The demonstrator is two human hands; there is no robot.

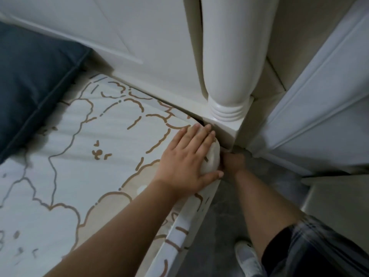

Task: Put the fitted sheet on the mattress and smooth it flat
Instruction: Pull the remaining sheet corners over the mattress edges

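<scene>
Flat-palmed, our left hand (186, 160) presses w/ straight fingers on the pale fitted sheet printed w/ brown-outlined clouds (95, 140), right at the mattress corner by the white turned bedpost (229, 76). Our right hand (232, 161) reaches low beside that corner; fingers hidden, so we can't tell its grip. Looks like the corner-tucking step: next we'd likely pull the hem under, then smooth. Sheet already covers the top and side edge, under our left palm.
</scene>
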